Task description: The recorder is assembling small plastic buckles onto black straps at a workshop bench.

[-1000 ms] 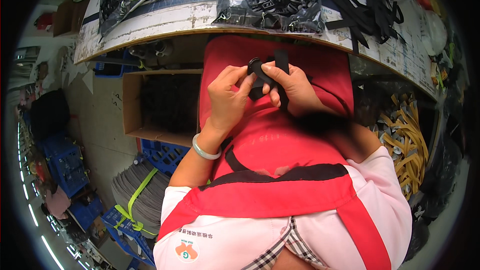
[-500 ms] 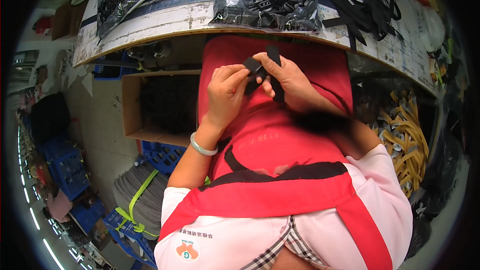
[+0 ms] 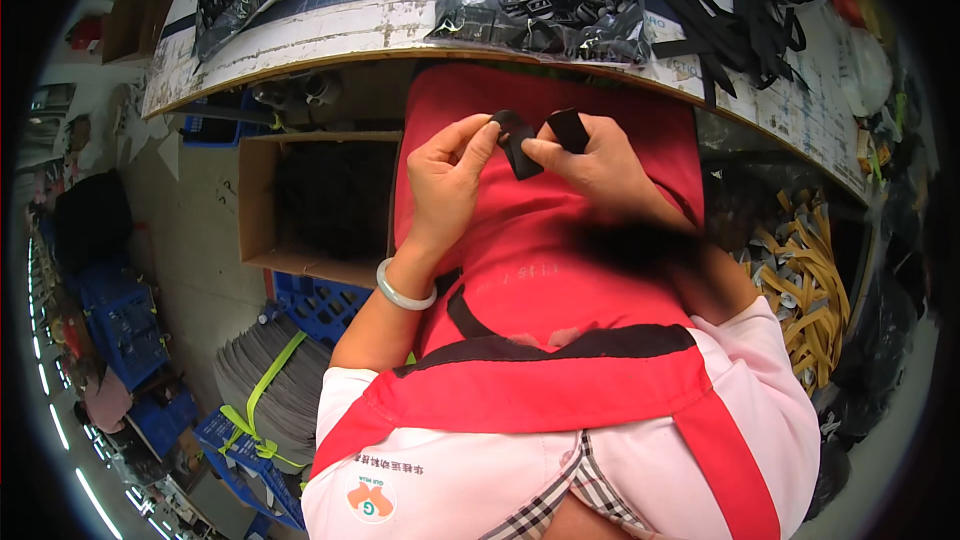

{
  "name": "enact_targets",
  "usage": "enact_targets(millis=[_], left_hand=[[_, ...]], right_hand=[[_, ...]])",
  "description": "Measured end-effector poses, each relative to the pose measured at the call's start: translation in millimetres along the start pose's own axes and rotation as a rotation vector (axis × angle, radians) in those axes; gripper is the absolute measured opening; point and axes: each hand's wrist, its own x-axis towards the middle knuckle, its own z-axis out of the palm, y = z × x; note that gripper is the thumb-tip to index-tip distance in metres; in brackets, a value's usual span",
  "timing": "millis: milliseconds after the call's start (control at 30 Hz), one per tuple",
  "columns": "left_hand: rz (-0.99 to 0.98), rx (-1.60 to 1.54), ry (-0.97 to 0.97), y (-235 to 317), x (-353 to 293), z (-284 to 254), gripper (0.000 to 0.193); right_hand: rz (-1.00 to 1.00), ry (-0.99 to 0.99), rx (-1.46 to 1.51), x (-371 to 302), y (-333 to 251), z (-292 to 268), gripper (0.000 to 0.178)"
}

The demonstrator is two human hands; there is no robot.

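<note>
The left hand (image 3: 447,178) pinches the far left part of a flat, black webbing strap (image 3: 517,148). Its visible length slants near and right between the 2 hands, touching both; the right hand (image 3: 607,170) grips its right side.

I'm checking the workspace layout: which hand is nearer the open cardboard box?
Left. The left hand is just to the right of the open cardboard box; the right hand is farther right, past the left hand.
</note>
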Motion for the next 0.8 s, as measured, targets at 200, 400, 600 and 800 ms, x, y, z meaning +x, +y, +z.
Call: enact_targets(millis=[200,400,600,800], left_hand=[[0.089,0.077,-0.090,-1.6,-4.9,1.0,0.017],[0.072,0.029,-0.111,4.8,-10.1,-11.5,0.014],[0.010,0.400,-0.211,70.9,-28.2,-82.5,0.010],[0.221,1.140,0.400,87.7,-44.3,-188.3,0.040]], right_hand=[[0.239,-0.117,0.297,2.2,1.3,0.8,0.020],[0.397,-0.425,0.564,12.9,14.9,-0.9,0.020],[0.196,-0.127,0.364,26.2,19.1,-6.0,0.023],[0.214,-0.328,0.472,10.5,54.7,6.3,0.032]])
